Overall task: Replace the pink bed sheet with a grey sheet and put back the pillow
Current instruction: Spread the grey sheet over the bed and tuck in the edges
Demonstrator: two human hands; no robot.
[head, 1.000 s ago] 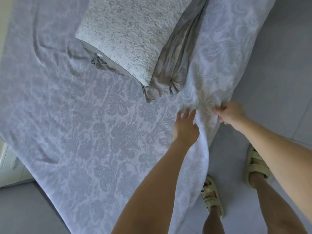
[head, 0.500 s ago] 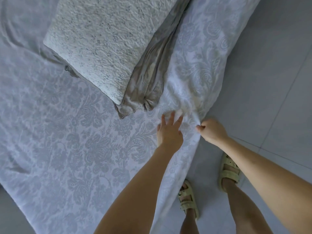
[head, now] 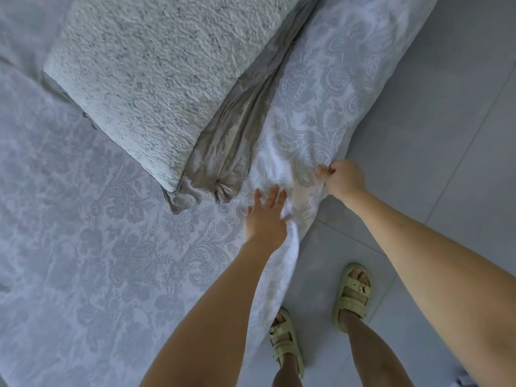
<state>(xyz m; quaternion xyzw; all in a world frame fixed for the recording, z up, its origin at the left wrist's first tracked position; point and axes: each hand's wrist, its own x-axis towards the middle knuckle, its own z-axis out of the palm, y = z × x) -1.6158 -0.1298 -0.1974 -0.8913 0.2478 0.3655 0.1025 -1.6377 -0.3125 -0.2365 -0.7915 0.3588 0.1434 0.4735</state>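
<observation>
A grey sheet [head: 117, 261] with a pale floral damask pattern covers the bed. A textured white pillow [head: 156, 79] lies at the top, with a beige-grey frilled pillowcase edge [head: 237, 141] along its right side. My left hand [head: 265, 216] rests flat, fingers spread, on the sheet just below the pillow's corner near the bed edge. My right hand [head: 342, 178] grips a bunch of the sheet at the bed's side edge, where the fabric puckers.
Grey tiled floor [head: 446, 121] runs along the right of the bed. My feet in pale green sandals [head: 353, 296] stand on it close to the hanging sheet edge.
Both hands have shifted along the bed edge toward the pillow. The left hand still lies flat on the sheet and the right keeps its grip on the edge.
</observation>
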